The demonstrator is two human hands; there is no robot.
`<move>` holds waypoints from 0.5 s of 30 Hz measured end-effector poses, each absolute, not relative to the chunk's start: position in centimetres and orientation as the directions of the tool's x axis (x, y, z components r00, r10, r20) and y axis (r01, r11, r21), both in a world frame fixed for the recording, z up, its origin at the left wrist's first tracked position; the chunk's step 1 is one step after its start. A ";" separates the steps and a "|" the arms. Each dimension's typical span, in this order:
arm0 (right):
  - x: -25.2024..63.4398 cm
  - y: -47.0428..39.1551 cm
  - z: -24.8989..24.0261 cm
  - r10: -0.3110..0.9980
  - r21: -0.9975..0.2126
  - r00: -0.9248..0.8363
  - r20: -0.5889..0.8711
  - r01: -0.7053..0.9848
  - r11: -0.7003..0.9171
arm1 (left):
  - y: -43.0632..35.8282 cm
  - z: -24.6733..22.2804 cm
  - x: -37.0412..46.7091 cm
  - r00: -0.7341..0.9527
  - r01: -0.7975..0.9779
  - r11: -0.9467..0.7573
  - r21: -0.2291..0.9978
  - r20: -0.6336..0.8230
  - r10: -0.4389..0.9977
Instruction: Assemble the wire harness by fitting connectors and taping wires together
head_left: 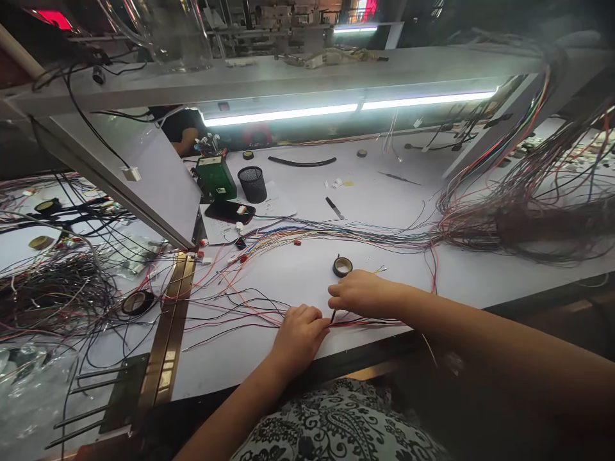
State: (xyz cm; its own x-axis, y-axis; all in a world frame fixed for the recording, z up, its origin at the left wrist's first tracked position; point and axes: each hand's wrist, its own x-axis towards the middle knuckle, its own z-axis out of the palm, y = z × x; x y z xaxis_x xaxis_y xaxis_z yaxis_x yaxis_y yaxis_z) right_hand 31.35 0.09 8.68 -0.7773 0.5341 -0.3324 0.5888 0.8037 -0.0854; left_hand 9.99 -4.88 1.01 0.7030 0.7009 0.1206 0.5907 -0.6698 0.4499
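White worktop (269,276), lit by a tube lamp (288,116) under a shelf (336,78); dim workshop behind.

Nearest: patterned garment (336,419), at the worktop's front edge.

Left hand (298,336): fingers curled, thumb and forefinger pinched on the wires (368,323).

Wires: thin red and black bundle, lying along the front of the worktop, loose ends fanned out to the left.

Right hand (361,293): fingertips drawn together on a dark strip (333,316), probably tape, slanting down to the wires just beside the left hand.

Step in hand, by judgement: binding the wires at that spot. The next move would call for the left hand's steady pinch and a taut strip.

Roll (335,271): black tape, just beyond the right hand.

Red connector (297,242): farther back, apart from both hands.

Long wires (365,236): multicoloured, crossing the middle.

Knife (335,207): lying behind these.

Phone (228,212), mesh cup (252,186), green box (217,178): back left.

Black tube (302,162): slightly curved, farther back.
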 end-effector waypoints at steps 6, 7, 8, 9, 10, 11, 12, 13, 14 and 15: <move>39.1 1.2 9.3 0.781 0.028 -0.486 -0.393 0.842 0.538 | -4.6 0.9 9.7 0.714 0.590 -0.708 0.388 0.159 0.682; 40.7 1.1 9.7 0.821 0.055 -0.418 -0.389 0.879 0.473 | -4.4 0.8 9.7 0.718 0.586 -0.720 0.373 0.174 0.674; 42.3 1.0 10.1 0.857 0.082 -0.345 -0.383 0.911 0.404 | -4.2 0.6 9.7 0.726 0.573 -0.738 0.357 0.196 0.659; 43.7 0.8 10.6 0.887 0.107 -0.269 -0.374 0.938 0.330 | -4.0 0.4 9.6 0.732 0.561 -0.754 0.341 0.222 0.644; 45.0 0.5 11.1 0.912 0.129 -0.192 -0.363 0.959 0.253 | -3.8 0.1 9.5 0.737 0.545 -0.772 0.328 0.252 0.627; 46.2 0.2 11.6 0.930 0.150 -0.111 -0.350 0.973 0.173 | -3.5 -0.3 9.4 0.746 0.523 -0.793 0.313 0.281 0.604; 47.2 0.0 12.0 0.941 0.169 -0.028 -0.336 0.981 0.090 | -3.2 -0.7 9.3 0.750 0.508 -0.809 0.296 0.310 0.585; 48.2 -0.3 12.5 0.945 0.186 0.058 -0.321 0.983 0.003 | -2.8 -1.3 9.1 0.751 0.490 -0.827 0.275 0.348 0.561; 49.1 -0.6 12.9 0.941 0.199 0.145 -0.305 0.976 -0.086 | -2.4 -1.8 8.9 0.752 0.476 -0.843 0.249 0.382 0.538; 49.9 -0.8 13.4 0.930 0.208 0.229 -0.287 0.963 -0.173 | -1.9 -2.4 8.6 0.764 0.467 -0.854 0.229 0.382 0.520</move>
